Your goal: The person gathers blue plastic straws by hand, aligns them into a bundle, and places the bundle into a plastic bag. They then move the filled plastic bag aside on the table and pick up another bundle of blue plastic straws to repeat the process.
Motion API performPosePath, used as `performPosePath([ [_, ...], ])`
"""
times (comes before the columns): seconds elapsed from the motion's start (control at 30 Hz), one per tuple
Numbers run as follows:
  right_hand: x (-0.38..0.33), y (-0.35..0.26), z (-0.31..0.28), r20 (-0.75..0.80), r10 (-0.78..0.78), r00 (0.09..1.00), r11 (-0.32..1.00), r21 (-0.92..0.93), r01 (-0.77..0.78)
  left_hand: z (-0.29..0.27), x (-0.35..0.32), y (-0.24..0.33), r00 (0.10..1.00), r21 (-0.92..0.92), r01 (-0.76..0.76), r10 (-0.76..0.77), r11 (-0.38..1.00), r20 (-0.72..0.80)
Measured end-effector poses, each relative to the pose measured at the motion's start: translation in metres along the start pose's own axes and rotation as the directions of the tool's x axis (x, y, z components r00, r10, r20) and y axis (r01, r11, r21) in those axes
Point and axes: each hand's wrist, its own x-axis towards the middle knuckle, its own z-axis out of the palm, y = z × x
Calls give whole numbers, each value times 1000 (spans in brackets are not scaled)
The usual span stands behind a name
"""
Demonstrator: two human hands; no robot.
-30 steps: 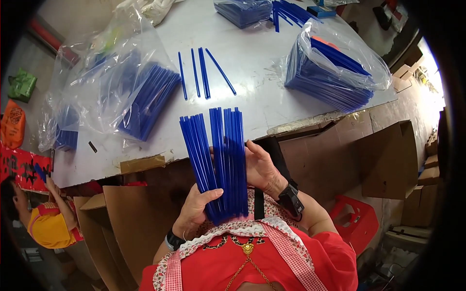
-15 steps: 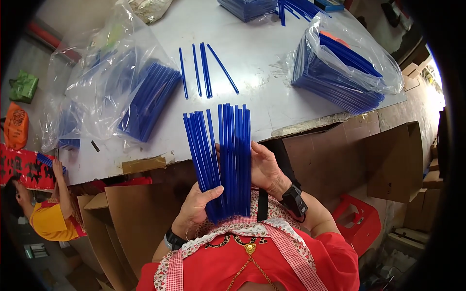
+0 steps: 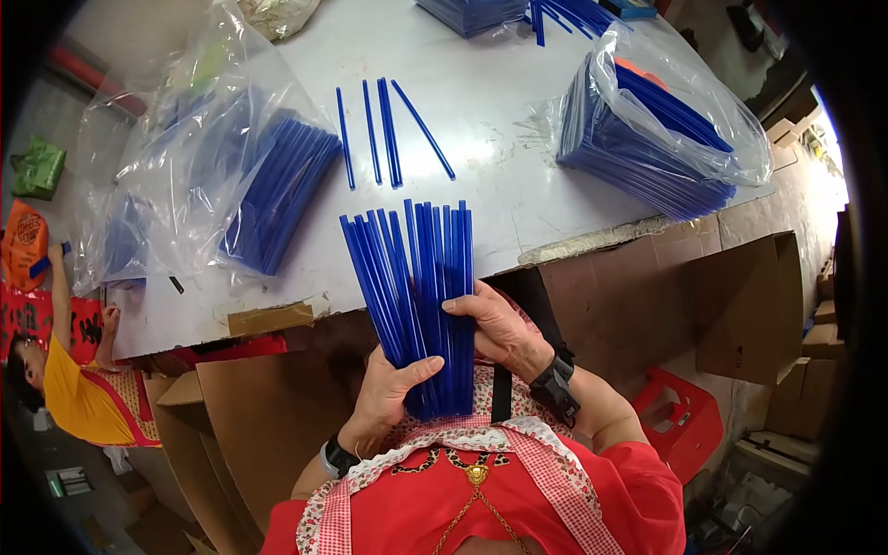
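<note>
A thick bundle of long blue plastic tubes (image 3: 435,314) stands fanned in front of my apron, its upper ends leaning over the table's front edge. My left hand (image 3: 393,393) is closed round the lower left of the bundle, its thumb across the front. On the other side my right hand (image 3: 499,324) grips the bundle higher up, thumb pressed over the right-hand tubes; its other fingers are mostly hidden behind. Beyond the bundle, several loose blue tubes (image 3: 389,134) lie on the white table (image 3: 499,111).
Clear plastic bags of blue tubes stand left (image 3: 277,194) and right (image 3: 638,139). More tubes (image 3: 564,17) lie at the far edge. Below are cardboard boxes (image 3: 268,416), (image 3: 749,305) and a red stool (image 3: 680,421). At far left a person in yellow (image 3: 79,402) holds something blue.
My right hand has brought its thumb over the front of the tubes, where it was beside them before. The bundle has shifted slightly left. The person at far left has raised an arm.
</note>
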Motion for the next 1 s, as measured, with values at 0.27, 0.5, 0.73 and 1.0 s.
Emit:
performPosePath([
  [0.27,3,0,17,-60,-16,998,979,-203,4,2,6,4,992,-60,-87,82,994,-94],
  [0.5,66,-74,40,-31,-171,985,839,-529,129,-16,2,18,989,-4,-96,95,995,-113],
  [0.73,157,-151,48,-119,-359,926,583,-803,124,-17,0,27,995,-24,-83,81,996,-50],
  [1.0,64,-73,16,-106,-93,990,954,-294,58,-4,10,35,993,72,-118,120,990,-19],
])
